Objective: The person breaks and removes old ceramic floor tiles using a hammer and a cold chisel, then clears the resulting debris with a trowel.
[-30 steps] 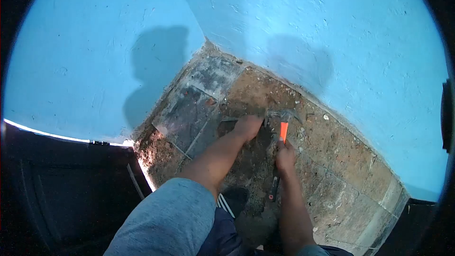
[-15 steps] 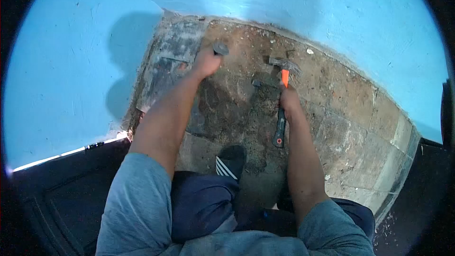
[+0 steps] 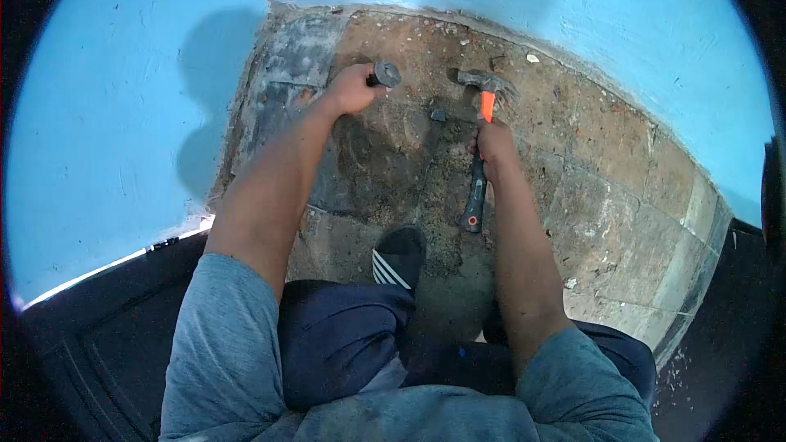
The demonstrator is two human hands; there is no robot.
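My left hand [image 3: 352,88] is closed around a chisel [image 3: 385,75]; its round grey head points up towards me, and its lower end is hidden. It is over the broken floor near the left corner. My right hand [image 3: 494,142] grips a claw hammer [image 3: 488,105] partway along its shaft, with an orange neck and a dark handle. The metal hammer head is above my fist, away from me, close over the floor. Between the two hands lies a small dark chunk [image 3: 439,115] on loose rubble.
Blue walls [image 3: 655,57] meet at the far left corner. Worn floor tiles [image 3: 594,213] extend to the right, and a small white chip [image 3: 533,58] lies by the wall. My foot in a black striped slide [image 3: 399,258] is on the floor. A dark door panel [image 3: 115,319] stands lower left.
The view has tilted, so the floor appears higher in the picture. My left hand with the chisel has shifted slightly towards me over the floor. The hammer stays in about the same spot.
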